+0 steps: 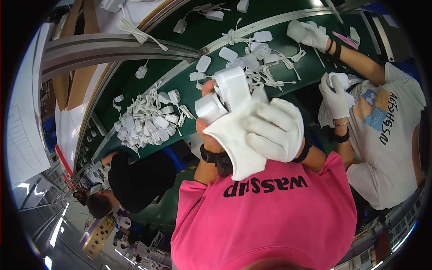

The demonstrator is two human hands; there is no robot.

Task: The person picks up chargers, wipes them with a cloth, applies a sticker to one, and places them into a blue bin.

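Observation:
Two white power adapters, an upper one [233,87] and a lower one [209,110], sit side by side in my left hand [208,135]. Its bare fingers wrap round them from the left, and a black band circles that wrist. My right hand [275,130], in a white glove, is closed on a white cloth [238,146]. The cloth lies against the adapters and hangs down over my left wrist. Part of my left palm is hidden behind the adapters and cloth.
Beyond my hands, white adapters with bundled cables [258,56] lie on the green work surface [189,85]. A larger heap of them [146,119] is at left. A metal beam [117,48] crosses there. At right, a co-worker's gloved hands [335,96] handle adapters; another person [141,180] bends over at left.

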